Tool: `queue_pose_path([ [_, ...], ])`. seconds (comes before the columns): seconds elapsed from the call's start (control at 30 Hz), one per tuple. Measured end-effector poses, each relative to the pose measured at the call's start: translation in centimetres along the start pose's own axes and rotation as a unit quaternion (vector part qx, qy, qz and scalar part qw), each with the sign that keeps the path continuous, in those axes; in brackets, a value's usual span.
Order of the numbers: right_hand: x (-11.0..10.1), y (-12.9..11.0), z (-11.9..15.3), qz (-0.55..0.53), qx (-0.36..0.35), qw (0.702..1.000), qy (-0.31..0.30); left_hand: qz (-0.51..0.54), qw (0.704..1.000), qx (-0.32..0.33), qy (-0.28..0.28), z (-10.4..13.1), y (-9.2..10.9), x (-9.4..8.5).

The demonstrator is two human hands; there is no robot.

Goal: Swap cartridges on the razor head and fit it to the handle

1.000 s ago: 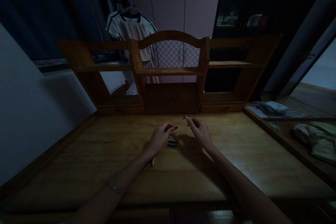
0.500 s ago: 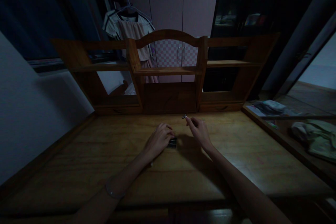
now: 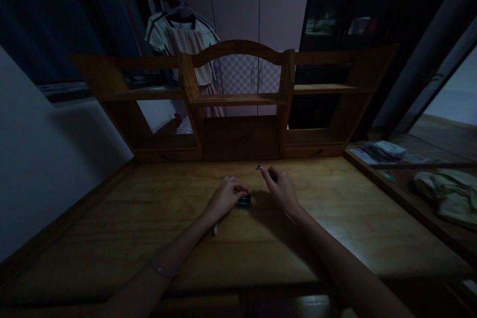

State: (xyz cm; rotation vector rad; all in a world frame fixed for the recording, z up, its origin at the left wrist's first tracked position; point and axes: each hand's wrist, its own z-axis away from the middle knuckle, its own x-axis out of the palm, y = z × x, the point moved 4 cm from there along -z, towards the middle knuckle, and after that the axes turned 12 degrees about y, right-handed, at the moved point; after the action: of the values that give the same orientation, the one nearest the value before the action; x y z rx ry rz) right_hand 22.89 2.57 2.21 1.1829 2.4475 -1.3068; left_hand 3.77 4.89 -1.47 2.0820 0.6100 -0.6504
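On the wooden desk point(image 3: 156, 218), a small dark object with shiny stripes point(image 3: 244, 201) lies beside the fingertips of my left hand point(image 3: 225, 198). That hand's fingers are bent and pressed together over the object's upper left edge; whether they grip it is too dark to tell. Raised a little to the right, my right hand point(image 3: 281, 186) pinches a small shiny metal piece point(image 3: 259, 166) between thumb and finger. A thin white stick-like item point(image 3: 215, 228) lies partly hidden beneath my left wrist.
A wooden shelf unit point(image 3: 238, 102) stands along the desk's back edge. Beyond the raised right edge are papers and a plastic bag point(image 3: 389, 149) and a pale cloth point(image 3: 450, 194). A white wall point(image 3: 55, 159) borders the left side.
My right hand has tilted slightly, and the metal piece has shifted a little left. My left hand has moved slightly, showing more of the white item.
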Motion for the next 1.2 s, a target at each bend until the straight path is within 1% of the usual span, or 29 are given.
queue_pose_path([
  [0.17, 0.0, -0.2, 0.1, 0.018, -0.012, 1.0, -0.001, 0.027, 0.998, -0.046, -0.03, -0.6, -1.0, 0.7],
  [0.27, 0.0, -0.3, 0.1, 0.017, -0.018, 1.0, -0.005, 0.049, 0.995, -0.066, -0.064, -1.1, -1.4, 1.1],
  [0.4, 0.0, -0.2, 0.0, 0.016, -0.015, 1.0, -0.007, 0.056, 0.985, -0.114, -0.114, -1.6, -1.9, 1.8],
  [0.53, -0.3, 0.0, -0.2, 0.013, -0.011, 1.0, -0.007, 0.061, 0.981, -0.133, -0.128, -1.9, -1.8, 2.0],
  [0.57, -0.3, 0.1, -0.2, 0.015, -0.009, 1.0, -0.006, 0.061, 0.983, -0.13, -0.118, -1.9, -1.7, 1.7],
  [0.63, -0.3, 0.3, -0.3, 0.012, -0.002, 1.0, -0.003, 0.048, 0.991, -0.112, -0.064, -1.7, -1.2, 0.3],
  [0.7, -0.2, 0.8, -0.4, -0.001, 0.007, 1.0, -0.003, -0.003, 0.996, -0.091, 0.013, -1.0, -0.6, -2.0],
  [0.73, -0.1, 1.1, -0.4, -0.007, 0.01, 1.0, -0.004, -0.042, 0.995, -0.087, 0.034, -0.5, -0.2, -3.3],
  [0.77, 0.1, 1.4, -0.5, -0.009, 0.012, 1.0, -0.008, -0.086, 0.991, -0.098, 0.039, 0.2, 0.0, -4.5],
  [0.8, 0.3, 1.6, -0.5, -0.009, 0.011, 1.0, -0.016, -0.124, 0.986, -0.107, 0.021, 1.0, 0.2, -5.4],
  [0.83, 0.6, 1.8, -0.4, -0.007, 0.007, 1.0, -0.029, -0.153, 0.982, -0.113, -0.011, 1.8, 0.4, -6.1],
  [0.9, 1.1, 1.9, -0.2, -0.014, -0.015, 0.997, -0.079, -0.209, 0.966, -0.139, -0.059, 3.3, 0.4, -7.1],
  [1.0, 1.5, 0.8, 0.6, -0.057, -0.091, 0.979, -0.175, -0.241, 0.955, -0.139, -0.101, 4.6, -0.2, -7.1],
  [1.1, 1.5, -0.5, 1.7, -0.095, -0.16, 0.951, -0.248, -0.249, 0.948, -0.172, -0.098, 4.6, -1.5, -6.6],
  [1.17, 1.6, -0.9, 2.2, -0.096, -0.172, 0.942, -0.273, -0.226, 0.956, -0.173, -0.075, 3.7, -2.2, -6.4],
  [1.2, 1.6, -1.0, 2.4, -0.091, -0.173, 0.94, -0.278, -0.204, 0.963, -0.167, -0.052, 3.1, -2.5, -6.3],
])
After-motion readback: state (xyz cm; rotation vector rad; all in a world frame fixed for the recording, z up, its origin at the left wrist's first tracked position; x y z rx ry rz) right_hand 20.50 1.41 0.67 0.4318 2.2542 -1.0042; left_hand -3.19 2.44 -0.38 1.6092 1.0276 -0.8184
